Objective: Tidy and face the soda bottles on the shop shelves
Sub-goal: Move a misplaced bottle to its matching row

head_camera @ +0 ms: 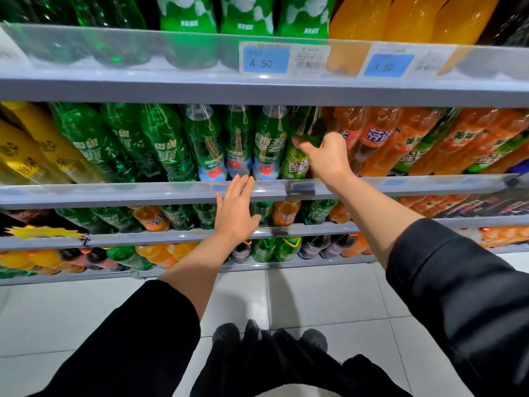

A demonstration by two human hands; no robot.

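On the middle shelf [143, 193] stands a row of green soda bottles [166, 144] with orange soda bottles [378, 138] to their right. My right hand [326, 156] grips a dark green bottle [300, 150] with a light green label, at the border between the green and orange rows. My left hand [236, 207] hovers with straight fingers in front of the shelf's front rail, just below two green bottles with blue-white labels [239, 150]. It holds nothing.
The upper shelf [171, 90] carries green and orange bottles behind price tags [266, 60]. Yellow bottles [25, 150] stand at the far left. Two lower shelves hold mixed small bottles [148, 219]. White tiled floor [315, 296] lies below, with my shoes in view.
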